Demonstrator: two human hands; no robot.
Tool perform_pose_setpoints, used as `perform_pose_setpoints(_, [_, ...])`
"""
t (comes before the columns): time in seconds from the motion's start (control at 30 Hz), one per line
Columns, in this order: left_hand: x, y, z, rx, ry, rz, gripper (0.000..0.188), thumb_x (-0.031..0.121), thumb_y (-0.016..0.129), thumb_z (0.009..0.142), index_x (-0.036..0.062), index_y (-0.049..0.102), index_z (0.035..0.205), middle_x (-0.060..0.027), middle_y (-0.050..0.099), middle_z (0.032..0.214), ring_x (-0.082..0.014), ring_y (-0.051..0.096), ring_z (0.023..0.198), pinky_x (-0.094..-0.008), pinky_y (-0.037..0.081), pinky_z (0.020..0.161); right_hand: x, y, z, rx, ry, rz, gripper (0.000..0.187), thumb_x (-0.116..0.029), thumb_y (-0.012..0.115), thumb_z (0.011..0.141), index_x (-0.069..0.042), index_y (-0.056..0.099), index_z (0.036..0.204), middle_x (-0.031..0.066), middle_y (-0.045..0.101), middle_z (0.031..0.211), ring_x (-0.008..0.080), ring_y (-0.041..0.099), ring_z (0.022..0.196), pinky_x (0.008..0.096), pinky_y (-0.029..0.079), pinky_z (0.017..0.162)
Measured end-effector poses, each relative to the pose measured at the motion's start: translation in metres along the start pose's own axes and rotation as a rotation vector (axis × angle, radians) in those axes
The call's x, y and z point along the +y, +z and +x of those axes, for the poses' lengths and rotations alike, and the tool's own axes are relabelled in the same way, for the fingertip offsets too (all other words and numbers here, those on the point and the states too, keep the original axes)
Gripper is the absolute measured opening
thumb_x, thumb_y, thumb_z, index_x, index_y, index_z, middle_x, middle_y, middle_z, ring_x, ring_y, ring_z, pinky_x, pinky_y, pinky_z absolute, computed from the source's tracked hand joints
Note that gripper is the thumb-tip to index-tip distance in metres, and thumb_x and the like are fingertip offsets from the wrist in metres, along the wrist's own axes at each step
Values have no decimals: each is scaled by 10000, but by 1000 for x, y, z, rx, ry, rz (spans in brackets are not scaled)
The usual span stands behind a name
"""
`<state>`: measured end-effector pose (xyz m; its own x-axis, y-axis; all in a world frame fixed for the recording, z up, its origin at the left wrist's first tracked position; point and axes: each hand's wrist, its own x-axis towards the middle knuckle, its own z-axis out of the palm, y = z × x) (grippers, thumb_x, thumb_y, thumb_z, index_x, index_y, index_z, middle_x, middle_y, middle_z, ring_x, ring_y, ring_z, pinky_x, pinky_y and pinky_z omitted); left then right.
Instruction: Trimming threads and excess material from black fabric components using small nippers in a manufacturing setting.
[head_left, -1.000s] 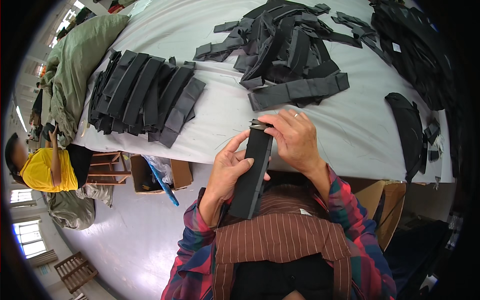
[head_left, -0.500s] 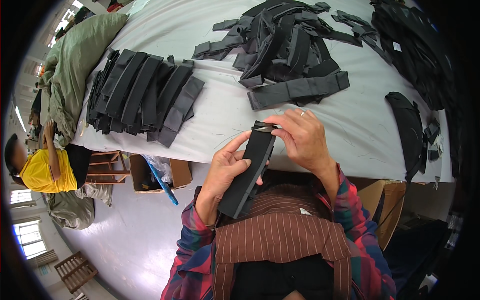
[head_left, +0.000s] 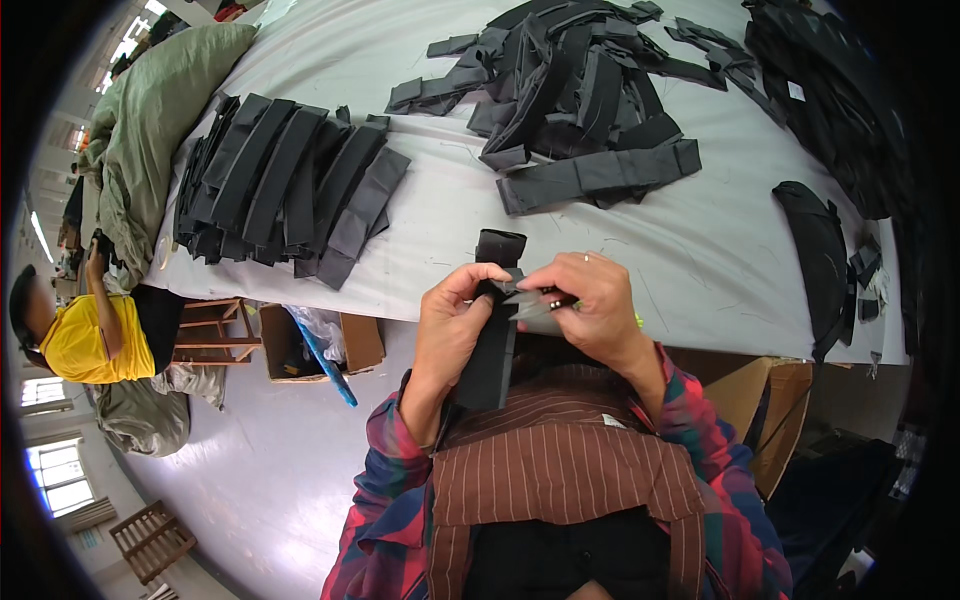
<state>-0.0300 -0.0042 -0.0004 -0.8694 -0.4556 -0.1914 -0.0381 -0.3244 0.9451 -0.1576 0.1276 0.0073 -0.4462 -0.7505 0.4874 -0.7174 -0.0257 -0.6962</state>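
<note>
Black flat fabric strip (head_left: 487,365) is pinched in left hand (head_left: 450,322), silver-bladed tool (head_left: 524,297) in right hand (head_left: 600,308), near front edge of white tabletop (head_left: 700,290).

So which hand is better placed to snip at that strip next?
Probably the right: the right hand holds the snips right by the strip, while the left hand has its grip on the strip.

No legible text, apron label (head_left: 613,421) unreadable, white cloth tag (head_left: 796,91) unreadable
</note>
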Motion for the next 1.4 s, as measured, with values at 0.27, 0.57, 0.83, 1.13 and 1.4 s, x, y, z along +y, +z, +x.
perform_pose_setpoints(0.27, [-1,3,-4,59,-139,-451,339,45,527,912,48,474,1246,-46,582,1038,-70,537,945,-205,425,850,-1,17,-12,88,-186,-1,341,60,595,529,-108,663,818,11,506,572,203,514,511,333,337,482])
perform_pose_setpoints(0.57, [-9,3,-2,76,110,-220,425,-30,542,888,25,393,1282,-112,563,1134,-126,542,1005,-258,448,876,-16,9,-6,77,125,94,258,-92,730,685,-89,682,939,38,591,684,205,562,623,316,400,562])
perform_pose_setpoints(0.83, [-7,2,-3,54,53,-282,426,-42,549,856,23,430,1260,-127,560,1159,-136,546,1030,-256,441,884,-10,-4,-11,-42,58,-102,187,-129,726,720,-116,699,905,26,589,685,213,530,606,327,360,570])
perform_pose_setpoints(1.13, [-2,1,-5,44,25,-310,439,-57,540,835,19,443,1256,-126,566,1157,-145,553,1022,-268,443,886,-18,-3,-10,-96,-19,-200,120,-207,734,718,-148,659,791,-10,574,670,202,538,605,338,353,550])
perform_pose_setpoints(1.4, [-4,0,-6,49,73,-253,439,-96,524,800,1,483,1226,-111,558,1182,-143,543,1060,-266,430,913,-17,-3,-7,-19,100,-51,94,-156,707,747,-115,656,815,28,628,728,228,582,642,343,402,573])
